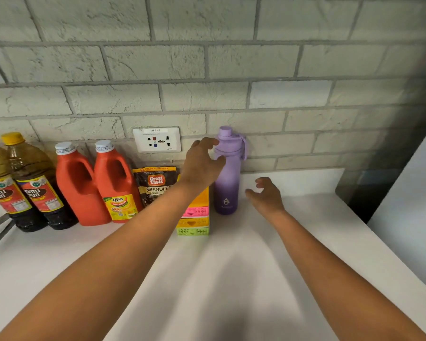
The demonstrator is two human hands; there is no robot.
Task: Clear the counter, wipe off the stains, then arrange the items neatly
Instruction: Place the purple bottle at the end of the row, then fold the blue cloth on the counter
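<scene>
Reaching with left grip (202,163) spread beside purple water bottle (228,178); right grip (266,193) spread, hovering over counter (305,237); showing "Great Taste Granules Strong" pouch (155,185), "UFC" jug (117,183).

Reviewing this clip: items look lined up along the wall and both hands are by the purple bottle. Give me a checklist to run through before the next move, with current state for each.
1. Purple water bottle upright on the counter: ok.
2. Bottle cap closed: cannot tell; the lid looks seated but its seal is not visible.
3. Left hand has a grip on the bottle: not ok; fingers are spread beside it and contact is unclear.
4. Right hand free: ok; it is open and holds nothing.
5. Row in line: ok; the coffee pouch and ketchup jugs stand by the wall.
6. Stains wiped: ok in the visible area; the part under the arms is hidden.
</scene>
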